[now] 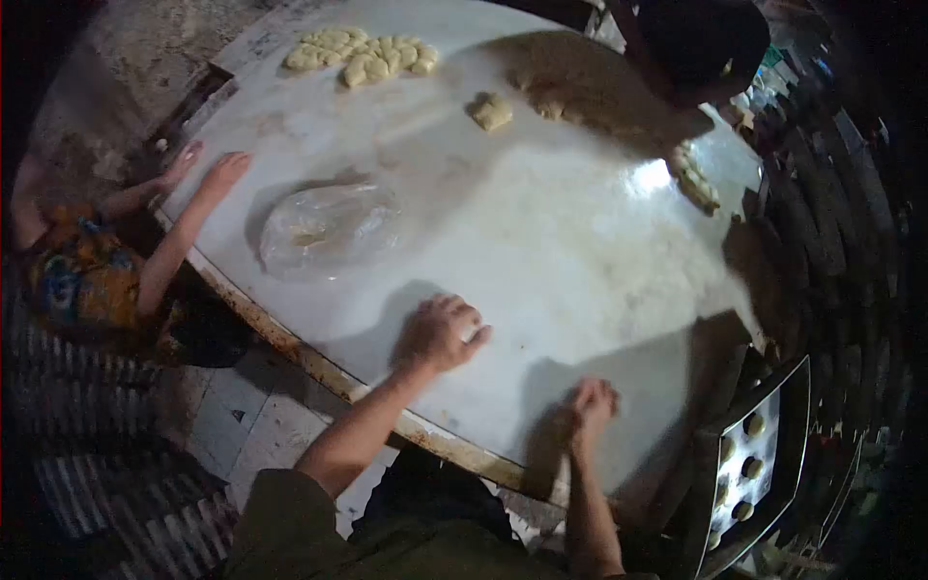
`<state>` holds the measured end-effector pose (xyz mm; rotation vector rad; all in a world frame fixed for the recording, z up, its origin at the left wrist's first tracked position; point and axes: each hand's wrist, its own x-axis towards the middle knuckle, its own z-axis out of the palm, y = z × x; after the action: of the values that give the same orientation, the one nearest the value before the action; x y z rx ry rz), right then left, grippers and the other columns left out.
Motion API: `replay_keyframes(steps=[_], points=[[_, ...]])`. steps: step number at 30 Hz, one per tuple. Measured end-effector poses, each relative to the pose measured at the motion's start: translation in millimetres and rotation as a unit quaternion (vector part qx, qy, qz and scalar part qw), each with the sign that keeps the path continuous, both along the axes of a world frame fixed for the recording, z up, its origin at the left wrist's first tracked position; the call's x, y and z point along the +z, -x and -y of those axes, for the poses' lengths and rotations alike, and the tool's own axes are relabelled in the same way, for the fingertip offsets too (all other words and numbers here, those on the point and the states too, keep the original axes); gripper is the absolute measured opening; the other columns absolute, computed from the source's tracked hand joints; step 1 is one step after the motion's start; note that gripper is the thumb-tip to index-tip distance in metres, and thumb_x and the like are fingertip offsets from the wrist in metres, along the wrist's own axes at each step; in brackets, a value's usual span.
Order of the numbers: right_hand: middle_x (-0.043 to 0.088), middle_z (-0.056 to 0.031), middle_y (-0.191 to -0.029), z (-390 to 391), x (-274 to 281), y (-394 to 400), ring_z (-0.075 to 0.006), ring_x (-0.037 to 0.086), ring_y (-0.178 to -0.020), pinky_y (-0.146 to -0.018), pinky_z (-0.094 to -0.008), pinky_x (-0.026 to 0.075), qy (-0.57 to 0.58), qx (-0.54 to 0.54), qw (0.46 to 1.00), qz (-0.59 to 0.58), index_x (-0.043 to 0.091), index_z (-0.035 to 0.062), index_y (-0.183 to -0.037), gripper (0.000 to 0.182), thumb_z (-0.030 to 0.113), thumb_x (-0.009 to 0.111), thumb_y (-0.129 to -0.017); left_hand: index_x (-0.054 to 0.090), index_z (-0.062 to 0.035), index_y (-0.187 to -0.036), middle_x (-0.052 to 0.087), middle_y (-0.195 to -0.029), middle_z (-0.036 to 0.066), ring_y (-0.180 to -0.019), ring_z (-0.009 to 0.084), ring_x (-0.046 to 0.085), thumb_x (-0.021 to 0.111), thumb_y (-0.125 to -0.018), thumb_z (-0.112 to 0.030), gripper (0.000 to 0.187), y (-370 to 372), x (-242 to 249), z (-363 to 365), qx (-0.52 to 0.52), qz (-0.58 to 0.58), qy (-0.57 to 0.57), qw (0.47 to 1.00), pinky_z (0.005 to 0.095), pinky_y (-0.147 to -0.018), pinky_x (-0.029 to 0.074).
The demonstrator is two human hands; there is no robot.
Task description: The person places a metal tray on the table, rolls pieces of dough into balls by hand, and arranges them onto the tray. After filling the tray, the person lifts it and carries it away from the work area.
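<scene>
My left hand [443, 333] rests on the white tabletop [483, 232], fingers curled downward and thumb bent in at the side. Something small and pale may lie under its palm, but the fingers cover it. To the right and closer to the table's front edge, my right hand [593, 401] is also curled on the surface, and whatever it holds, if anything, is hidden. Beyond my left hand lies a crumpled clear plastic bag [333, 227]. Farther back are a small piece of dough [492, 112] and a cluster of dough pieces [387, 58].
A metal tray [764, 474] with several small dough rounds stands at the right. Another person's hands [227, 169] rest on the left table edge. A second person's dark head [701, 43] leans over the far side. More dough [694, 179] lies at the far right.
</scene>
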<state>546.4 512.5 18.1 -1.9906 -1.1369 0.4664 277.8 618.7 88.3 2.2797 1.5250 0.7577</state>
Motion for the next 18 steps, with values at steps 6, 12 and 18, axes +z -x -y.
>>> replay_keyframes(steps=[6,12,18], points=[[0.052,-0.0145,-0.089,93,50,71,-0.0336,0.046,-0.089,-0.080,-0.0485,0.036,0.046,0.237,0.943,0.230,0.056,0.0057,-0.087,0.019,0.013,0.065,-0.072,0.060,-0.0115,-0.070,0.058,-0.086,0.005,-0.081,0.0255,0.054,0.067,-0.070,-0.016,0.009,25,-14,93,-0.098,0.014,0.035,0.994,0.0394,-0.073,0.043],[0.051,-0.0153,-0.092,37,22,-42,-0.0322,0.047,-0.089,-0.081,-0.0460,0.035,0.109,-0.006,0.964,0.241,0.056,0.0037,-0.087,0.012,0.014,0.057,-0.080,0.056,-0.0093,-0.092,0.047,-0.095,0.010,-0.091,0.0291,0.044,0.071,-0.067,-0.030,0.035,83,-12,-9,0.058,-0.118,-0.001,0.991,0.0448,-0.077,0.034],[0.052,-0.0133,-0.094,-10,43,88,-0.0335,0.045,-0.094,-0.084,-0.0458,0.033,0.085,0.101,0.976,0.175,0.059,0.0084,-0.082,0.014,0.020,0.063,-0.075,0.061,-0.0088,-0.073,0.057,-0.083,0.006,-0.086,0.0266,0.052,0.068,-0.071,-0.025,0.018,-23,-7,-11,-0.101,0.051,0.095,0.989,0.0402,-0.080,0.039]])
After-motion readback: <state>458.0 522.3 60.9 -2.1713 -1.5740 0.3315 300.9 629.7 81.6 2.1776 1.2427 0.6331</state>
